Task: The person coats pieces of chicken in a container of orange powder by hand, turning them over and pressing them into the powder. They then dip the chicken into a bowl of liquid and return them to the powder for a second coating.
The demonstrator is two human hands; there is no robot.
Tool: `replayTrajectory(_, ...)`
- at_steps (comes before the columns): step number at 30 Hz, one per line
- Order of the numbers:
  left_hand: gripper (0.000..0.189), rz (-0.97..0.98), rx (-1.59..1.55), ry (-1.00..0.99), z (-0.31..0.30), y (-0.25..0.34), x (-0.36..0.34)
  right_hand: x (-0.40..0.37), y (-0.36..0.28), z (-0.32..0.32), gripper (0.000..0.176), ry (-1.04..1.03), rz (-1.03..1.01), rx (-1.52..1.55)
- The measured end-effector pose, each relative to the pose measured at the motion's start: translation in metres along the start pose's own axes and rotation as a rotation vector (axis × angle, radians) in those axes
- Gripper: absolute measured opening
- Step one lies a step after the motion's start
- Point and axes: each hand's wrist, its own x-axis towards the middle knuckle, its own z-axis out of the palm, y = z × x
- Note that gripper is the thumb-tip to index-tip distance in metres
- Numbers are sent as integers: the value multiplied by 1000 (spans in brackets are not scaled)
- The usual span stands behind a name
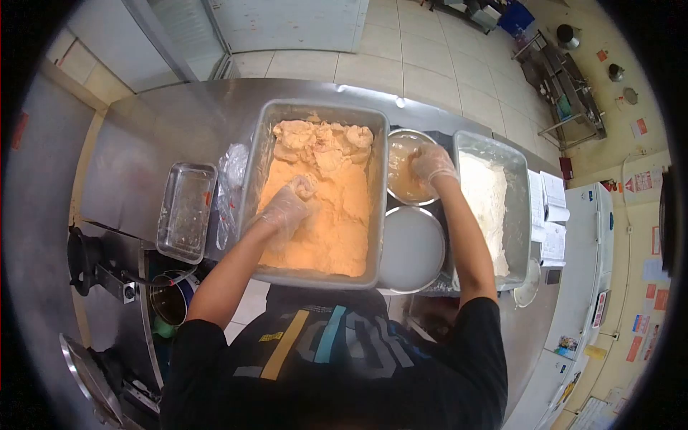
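Observation:
My left hand [288, 212], in a clear plastic glove, has its fingers around a breaded piece of meat [304, 186], likely chicken. It is just over the orange breading flour [330, 244] in a large grey tub [380, 215]. Several coated pieces [322, 143] lie together at the tub's far end. My gloved right hand [434, 166] reaches into a round metal bowl [411, 132] of cloudy brownish liquid [403, 185]. Its fingers point down and are bent together at the liquid; whatever they hold is hidden.
A second grey tub [527, 215] with white flour [481, 208] stands at the right. Nearer me is a round pale lid or pan [411, 249]. An empty-looking metal tray [188, 208] and crumpled plastic [231, 175] lie left. Open notebooks [552, 197] are at the far right.

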Motion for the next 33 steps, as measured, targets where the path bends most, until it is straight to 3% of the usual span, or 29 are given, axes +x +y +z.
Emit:
replayTrajectory(4,33,30,-4,-4,-3,28,-7,0,4,-23,26,-65,-15,193)
replayTrajectory(7,35,33,59,4,-5,46,-15,18,21,-13,30,-36,-185,-26)
replayTrajectory(10,35,10,89,-22,-5,54,-22,30,18,-15,34,-204,-137,-202)
replayTrajectory(13,33,20,21,-42,-2,60,-25,28,17,-6,25,-138,-119,-193)
replayTrajectory(16,32,-10,25,-27,-1,76,-33,29,18,2,28,-145,-102,-228)
replayTrajectory(19,32,-22,10,-28,-2,74,-34,11,4,-23,30,-272,-213,-227)
replayTrajectory(22,33,-3,-52,-48,-4,66,-30,17,18,-15,32,-269,-144,-91)
replayTrajectory(24,34,14,-39,-46,-5,65,-28,25,29,-13,31,-275,-246,-110)
replayTrajectory(26,34,-19,-3,-34,-6,71,-31,28,37,-12,31,-243,-206,-59)
replayTrajectory(28,35,-55,11,-37,-6,72,-32,20,26,-28,30,-176,-22,62)
replayTrajectory(31,37,-75,33,-47,-8,78,-33,11,23,-31,32,-86,-31,50)
replayTrajectory(33,38,-40,87,-33,-9,92,-39,5,18,-41,35,-153,54,173)
